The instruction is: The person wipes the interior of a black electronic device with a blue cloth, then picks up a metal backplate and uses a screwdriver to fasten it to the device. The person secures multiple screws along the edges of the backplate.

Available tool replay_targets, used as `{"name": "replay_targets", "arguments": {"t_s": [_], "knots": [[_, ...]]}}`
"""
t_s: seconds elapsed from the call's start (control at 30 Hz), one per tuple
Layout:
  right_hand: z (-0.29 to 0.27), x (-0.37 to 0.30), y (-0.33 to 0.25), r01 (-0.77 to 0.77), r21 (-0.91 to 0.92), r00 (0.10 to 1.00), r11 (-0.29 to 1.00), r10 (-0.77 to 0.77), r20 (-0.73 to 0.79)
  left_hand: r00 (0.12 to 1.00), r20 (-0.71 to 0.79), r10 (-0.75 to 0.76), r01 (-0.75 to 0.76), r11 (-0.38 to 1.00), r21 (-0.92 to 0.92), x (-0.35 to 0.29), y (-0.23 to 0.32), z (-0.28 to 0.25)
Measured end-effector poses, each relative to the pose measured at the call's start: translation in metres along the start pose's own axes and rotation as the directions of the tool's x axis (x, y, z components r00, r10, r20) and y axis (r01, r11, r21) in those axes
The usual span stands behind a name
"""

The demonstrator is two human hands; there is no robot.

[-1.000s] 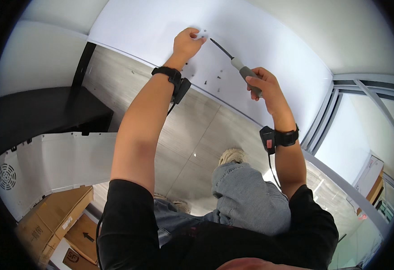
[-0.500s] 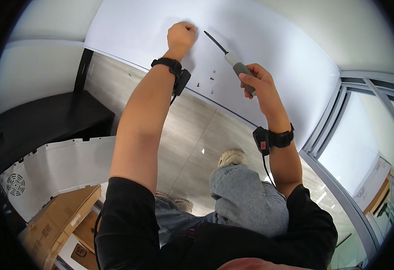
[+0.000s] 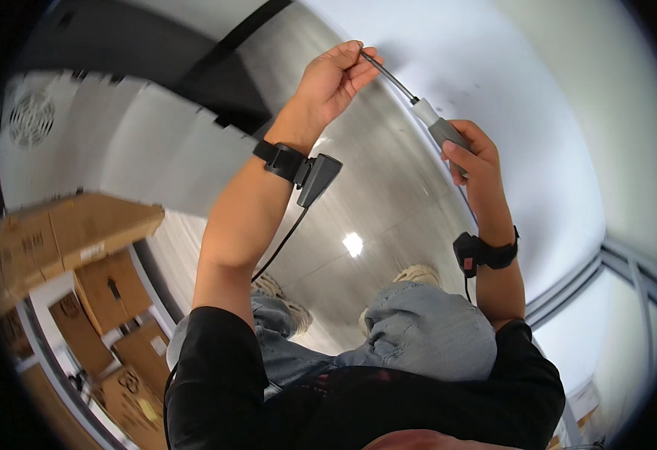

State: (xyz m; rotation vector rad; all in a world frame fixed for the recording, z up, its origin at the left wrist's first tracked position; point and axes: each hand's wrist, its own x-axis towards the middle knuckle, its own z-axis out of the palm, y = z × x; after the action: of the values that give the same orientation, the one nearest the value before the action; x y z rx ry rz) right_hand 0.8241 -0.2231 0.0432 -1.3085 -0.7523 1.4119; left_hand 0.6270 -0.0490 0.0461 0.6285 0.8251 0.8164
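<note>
A screwdriver (image 3: pixel 425 112) with a grey handle and a long dark shaft is gripped by the handle in my right hand (image 3: pixel 480 154). Its shaft slants up and left to my left hand (image 3: pixel 333 79). There the thumb and index finger pinch together right at the screwdriver's tip, the other fingers loosely curled. Whatever is between those fingertips is too small and hidden to name. Both hands are above the near edge of a white table (image 3: pixel 538 150). Blurred small dark specks lie on the table beyond the screwdriver.
Cardboard boxes (image 3: pixel 81 225) are stacked at the lower left. Behind them stand a pale metal panel (image 3: pixel 141 142) with a round vent and a black surface (image 3: pixel 118 45). A grey metal frame (image 3: pixel 568 289) is at the right. Cables hang from both wrist straps.
The view has swung left. My left hand has turned from a closed fist beside the tip to a pinch at the tip. The screwdriver stays in my right hand.
</note>
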Motion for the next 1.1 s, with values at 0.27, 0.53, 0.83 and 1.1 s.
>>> {"name": "replay_targets", "arguments": {"t_s": [0.27, 0.53, 0.83, 1.1], "knots": [[0.074, -0.038, -0.025, 0.131, -0.113, 0.958, 0.985, -0.097, 0.269, 0.966, -0.018, 0.259, -0.259, 0.958, -0.12, -0.137, 0.056, -0.042], [0.126, -0.081, -0.049, 0.316, -0.371, 0.907, 0.873, -0.164, 0.387, 0.931, -0.12, 0.346, -0.351, 0.936, -0.021, -0.225, 0.07, -0.075], [0.24, -0.143, -0.094, 0.668, -0.529, 0.743, 0.524, -0.428, 0.514, 0.91, -0.053, 0.412, -0.415, 0.896, -0.155, -0.303, 0.133, -0.131], [0.367, -0.182, -0.078, 0.68, -0.468, 0.732, 0.565, -0.551, 0.399, 0.898, -0.043, 0.438, -0.433, 0.862, -0.265, -0.342, 0.214, -0.187]]}}
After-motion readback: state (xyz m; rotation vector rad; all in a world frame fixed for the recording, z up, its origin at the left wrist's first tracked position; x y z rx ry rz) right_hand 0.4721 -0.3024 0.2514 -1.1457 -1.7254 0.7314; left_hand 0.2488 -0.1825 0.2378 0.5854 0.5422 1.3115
